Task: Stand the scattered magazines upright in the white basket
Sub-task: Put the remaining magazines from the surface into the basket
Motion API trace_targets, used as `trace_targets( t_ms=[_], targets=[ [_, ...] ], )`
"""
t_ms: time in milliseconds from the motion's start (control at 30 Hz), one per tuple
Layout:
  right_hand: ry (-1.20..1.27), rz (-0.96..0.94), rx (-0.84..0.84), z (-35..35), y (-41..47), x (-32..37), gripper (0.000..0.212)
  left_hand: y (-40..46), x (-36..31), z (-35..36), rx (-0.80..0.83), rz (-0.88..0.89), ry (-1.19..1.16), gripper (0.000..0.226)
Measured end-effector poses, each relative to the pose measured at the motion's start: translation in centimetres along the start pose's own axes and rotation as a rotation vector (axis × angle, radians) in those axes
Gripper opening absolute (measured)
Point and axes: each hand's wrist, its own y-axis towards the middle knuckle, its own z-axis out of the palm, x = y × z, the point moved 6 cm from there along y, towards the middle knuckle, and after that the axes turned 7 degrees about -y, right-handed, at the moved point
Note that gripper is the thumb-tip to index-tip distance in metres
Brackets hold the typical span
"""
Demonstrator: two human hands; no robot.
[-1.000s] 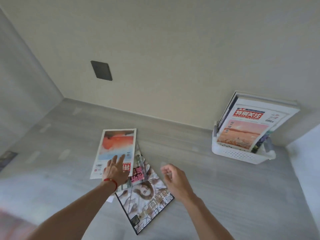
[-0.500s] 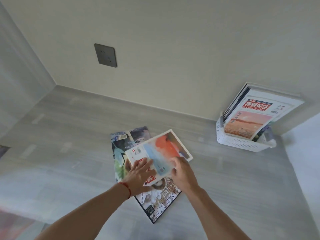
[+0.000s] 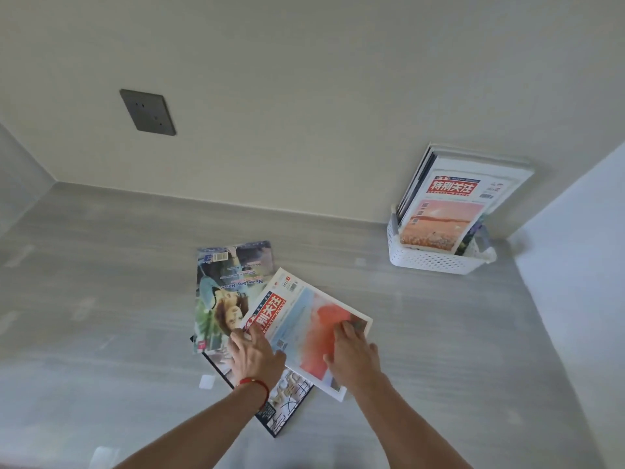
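Three loose magazines overlap on the grey table (image 3: 101, 265), centre-near. Top one, the red-titled magazine (image 3: 304, 319), lies angled over a teal-cover magazine (image 3: 230, 292) to its left and a dark-edged magazine (image 3: 287, 401) beneath, nearer. Left hand (image 3: 257, 357) rests flat on the top magazine's near-left edge, fingers spread, grip released. Right hand (image 3: 355, 357) presses flat on its red cover, grip released too. White basket (image 3: 429, 260) far right against the wall, magazines standing in it, leaning.
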Motion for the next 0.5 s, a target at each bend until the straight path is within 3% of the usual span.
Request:
trace_targets(
  t_ms=[167, 300, 367, 500],
  targets=[
    [0.081, 0.003, 0.026, 0.0, -0.6, -1.3, 0.049, -0.1, -0.8, 1.6, -0.109, -0.386, -0.59, 0.083],
    [0.091, -0.015, 0.028, -0.1, -0.6, -3.0, 0.046, 0.8, -0.1, 3.7, -0.085, -0.566, -0.945, 0.057],
    [0.112, -0.036, 0.038, 0.0, -0.8, -4.1, 0.048, 0.9, -1.0, 4.3, 0.011, -0.462, -0.889, 0.037],
    [0.214, -0.039, 0.029, -0.4, -0.9, -6.7, 0.032, 0.1, -4.8, 4.3, 0.109, -0.072, -0.681, 0.037]
  ],
)
